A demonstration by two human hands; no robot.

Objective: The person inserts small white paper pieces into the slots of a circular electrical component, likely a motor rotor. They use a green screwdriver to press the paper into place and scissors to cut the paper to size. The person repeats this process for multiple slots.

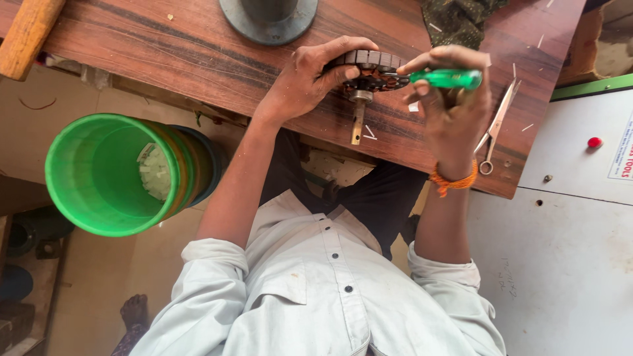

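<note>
Left hand (304, 82): fingers clamped round the motor stator (370, 70), over the wooden table (198, 56).
Right hand (455, 105): closed on a green-handled screwdriver (448, 79), tip at the stator.
Scissors (496, 128): right of the stator.

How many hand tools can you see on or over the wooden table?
2: a green-handled screwdriver in the right hand, and scissors lying flat near the table's right edge. Others may be hidden.
</note>
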